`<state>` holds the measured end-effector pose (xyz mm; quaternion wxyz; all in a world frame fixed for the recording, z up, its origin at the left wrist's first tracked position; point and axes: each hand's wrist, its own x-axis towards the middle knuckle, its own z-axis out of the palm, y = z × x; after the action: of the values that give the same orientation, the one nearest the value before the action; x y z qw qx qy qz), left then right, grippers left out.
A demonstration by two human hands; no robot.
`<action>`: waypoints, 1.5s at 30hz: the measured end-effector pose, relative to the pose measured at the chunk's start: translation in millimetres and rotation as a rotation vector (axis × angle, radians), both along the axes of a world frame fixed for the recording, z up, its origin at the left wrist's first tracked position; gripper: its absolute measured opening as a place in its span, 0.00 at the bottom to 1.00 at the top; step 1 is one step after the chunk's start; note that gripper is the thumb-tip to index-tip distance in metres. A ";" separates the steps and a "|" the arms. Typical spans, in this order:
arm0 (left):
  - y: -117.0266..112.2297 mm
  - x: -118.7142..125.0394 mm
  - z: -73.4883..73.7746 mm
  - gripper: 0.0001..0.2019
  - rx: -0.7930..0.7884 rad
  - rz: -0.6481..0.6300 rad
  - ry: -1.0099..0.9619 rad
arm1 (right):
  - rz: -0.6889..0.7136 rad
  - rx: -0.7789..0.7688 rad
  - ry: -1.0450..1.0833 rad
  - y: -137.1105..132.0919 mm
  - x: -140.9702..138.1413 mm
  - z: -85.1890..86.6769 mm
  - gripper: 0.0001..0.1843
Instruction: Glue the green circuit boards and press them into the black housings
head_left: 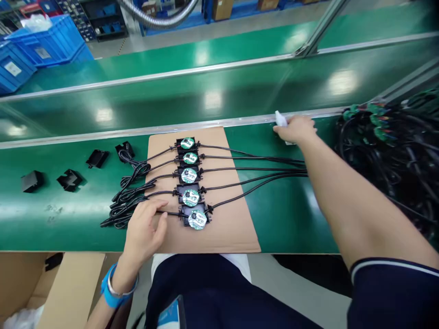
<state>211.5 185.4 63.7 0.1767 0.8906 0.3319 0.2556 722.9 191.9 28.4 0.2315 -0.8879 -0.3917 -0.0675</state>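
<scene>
Five wired housings in a row on cardboard, right hand out at a white object

A cardboard sheet (229, 224) lies on the green workbench (291, 219), its near edge along the bench's near edge. On it, five black housings (185, 210) stand side by side in a row from the sheet's far edge towards its near edge, ending short of the latter. Each carries a round green circuit board (189, 175) with white on top; the nearest board overhangs its housing towards the sheet's near edge.

Black cables (240, 168) leave the row to the right, cross the sheet's right edge and draw together beneath the right forearm. On the other side, leads run to coiled bundles (130, 196) at the sheet's left edge.

The left hand (146, 226) is half curled over the nearest lead, at the left edge of the sheet; I cannot tell whether it pinches the lead or only rests there. The right hand (297, 130) reaches to the bench's far edge, fingers wrapped about a white object (281, 119), mostly hidden, its narrow end poking out.

Four loose black housings (97, 158) lie towards the bench's left end, and a dark heap of cables (370, 155) fills its right end.
</scene>
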 end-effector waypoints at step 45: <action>-19.8 15.8 4.1 0.06 -0.130 -0.120 0.247 | 1.244 -0.493 0.170 -106.0 -261.3 48.1 0.22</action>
<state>227.3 165.6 67.9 0.2066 0.9203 0.3132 0.1111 461.6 85.9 76.5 0.0477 -0.5261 -0.8145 0.2399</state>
